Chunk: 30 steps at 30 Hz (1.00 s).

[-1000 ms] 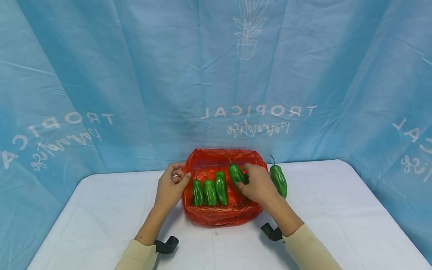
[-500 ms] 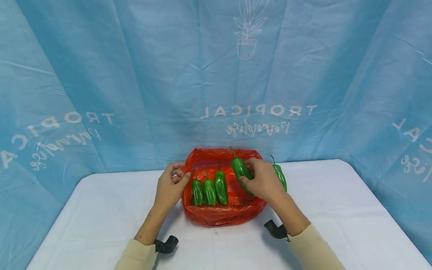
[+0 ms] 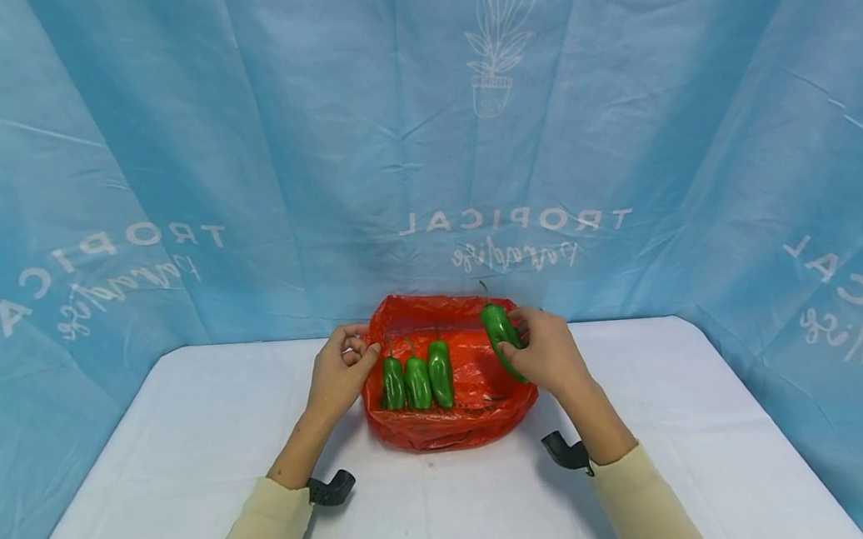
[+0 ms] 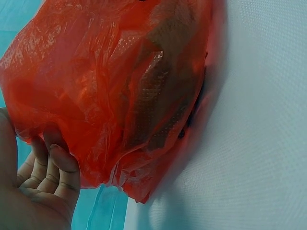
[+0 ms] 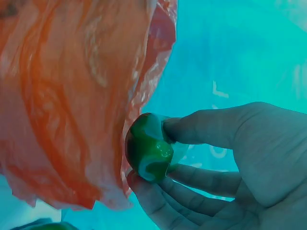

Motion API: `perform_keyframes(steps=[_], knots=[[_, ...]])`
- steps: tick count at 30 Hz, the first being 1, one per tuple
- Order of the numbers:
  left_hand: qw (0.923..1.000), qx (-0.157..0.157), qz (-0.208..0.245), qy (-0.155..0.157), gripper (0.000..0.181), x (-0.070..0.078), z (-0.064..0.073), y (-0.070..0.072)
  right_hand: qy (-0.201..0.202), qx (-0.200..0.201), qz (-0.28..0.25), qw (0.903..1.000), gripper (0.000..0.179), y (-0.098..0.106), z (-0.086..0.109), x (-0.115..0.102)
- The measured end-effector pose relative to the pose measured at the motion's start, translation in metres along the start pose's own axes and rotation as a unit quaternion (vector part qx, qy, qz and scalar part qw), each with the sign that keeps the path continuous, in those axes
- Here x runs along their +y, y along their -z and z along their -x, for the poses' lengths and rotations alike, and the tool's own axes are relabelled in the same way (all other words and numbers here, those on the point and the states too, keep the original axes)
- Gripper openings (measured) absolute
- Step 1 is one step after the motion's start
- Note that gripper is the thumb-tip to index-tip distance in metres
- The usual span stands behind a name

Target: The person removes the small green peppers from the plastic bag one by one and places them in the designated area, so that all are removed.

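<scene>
1. A white cloth with a faint weave covers the table (image 3: 449, 519); a blue curtain (image 3: 347, 142) printed with mirrored lettering and a potted plant encloses it behind and at both sides.
2. The red plastic bag (image 3: 450, 433) is thin, glossy and crinkled, its mouth spread wide; three smooth, shiny chili peppers (image 3: 440, 373) stand side by side in it, stems up.
3. The left hand (image 3: 341, 372) pinches the bag's left rim between thumb and fingers.
4. The right hand (image 3: 550, 349) holds a long green chili (image 3: 502, 338) between thumb and fingertips, tilted, at the bag's right rim; whether it touches the plastic I cannot tell.
5. Half a second ago this chili was farther left, over the bag's mouth; the left hand and the three peppers look unmoved.
</scene>
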<state>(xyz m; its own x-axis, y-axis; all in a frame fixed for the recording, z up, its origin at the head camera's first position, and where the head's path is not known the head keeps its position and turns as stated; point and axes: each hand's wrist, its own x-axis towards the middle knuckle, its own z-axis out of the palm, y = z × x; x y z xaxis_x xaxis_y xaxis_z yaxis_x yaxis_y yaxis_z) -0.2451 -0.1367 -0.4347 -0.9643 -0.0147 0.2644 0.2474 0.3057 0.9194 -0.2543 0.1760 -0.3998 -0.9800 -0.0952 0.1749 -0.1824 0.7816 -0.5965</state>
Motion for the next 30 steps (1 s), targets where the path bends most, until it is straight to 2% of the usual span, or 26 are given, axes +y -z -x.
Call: perform_keyframes(steps=[5, 12, 15, 23, 30], knots=[[1.0, 0.0, -0.001, 0.008, 0.037, -0.004, -0.002, 0.0, -0.011, 0.005, -0.001, 0.9999, 0.048, 0.007, -0.002, 0.007], [0.9998, 0.01, -0.009, 0.013, 0.039, -0.033, -0.013, -0.004, -0.021, 0.011, -0.005, 0.9997, 0.05, 0.018, -0.003, 0.016], [0.9999, 0.008, -0.011, 0.008, 0.038, -0.04, -0.015, -0.004, -0.027, 0.014, -0.005, 0.9995, 0.051, 0.022, -0.002, 0.019], [1.0, 0.002, -0.007, -0.003, 0.038, -0.042, -0.014, -0.002, -0.047, 0.016, 0.0, 0.9988, 0.052, 0.034, -0.003, 0.027], [1.0, 0.0, -0.008, 0.001, 0.037, -0.043, -0.014, -0.003, -0.06, 0.017, -0.003, 0.998, 0.053, 0.042, -0.004, 0.039]])
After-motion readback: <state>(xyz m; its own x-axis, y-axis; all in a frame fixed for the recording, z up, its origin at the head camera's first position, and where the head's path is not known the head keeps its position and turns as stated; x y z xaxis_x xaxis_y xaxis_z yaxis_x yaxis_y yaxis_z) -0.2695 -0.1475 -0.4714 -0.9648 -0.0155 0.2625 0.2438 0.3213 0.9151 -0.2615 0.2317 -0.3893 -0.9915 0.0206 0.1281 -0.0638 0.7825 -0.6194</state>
